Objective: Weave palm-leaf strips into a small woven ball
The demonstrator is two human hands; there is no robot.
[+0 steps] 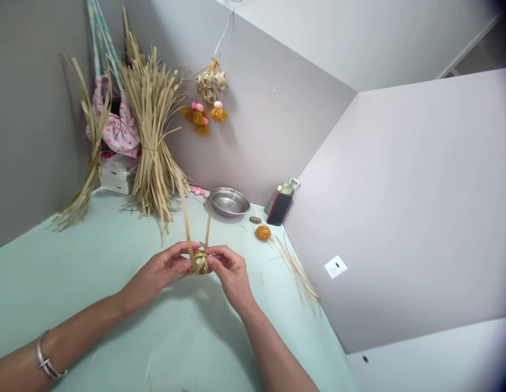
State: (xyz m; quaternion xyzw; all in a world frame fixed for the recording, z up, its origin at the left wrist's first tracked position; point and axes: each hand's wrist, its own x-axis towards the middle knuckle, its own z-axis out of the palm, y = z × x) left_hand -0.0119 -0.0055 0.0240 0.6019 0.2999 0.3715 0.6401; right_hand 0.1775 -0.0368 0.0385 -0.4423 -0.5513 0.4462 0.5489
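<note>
A small ball woven from straw strips [201,263] is held between both hands over the pale green table. Two loose strip ends rise from it, a longer one [186,220] on the left and a shorter one [207,231] on the right. My left hand [173,264] pinches the ball's left side, its fingers closed. On the right side, my right hand [229,268] grips the ball between thumb and fingers. Behind the ball a small dark pointed thing shows in part; I cannot make out what it is.
Upright straw bundles [154,125] lean in the back left corner. A steel bowl [230,202], a phone [279,209] against a bottle [286,188], and an orange yarn ball [263,233] stand at the back. Loose strips [296,267] lie along the right edge. Woven balls with tassels [209,84] hang on the wall.
</note>
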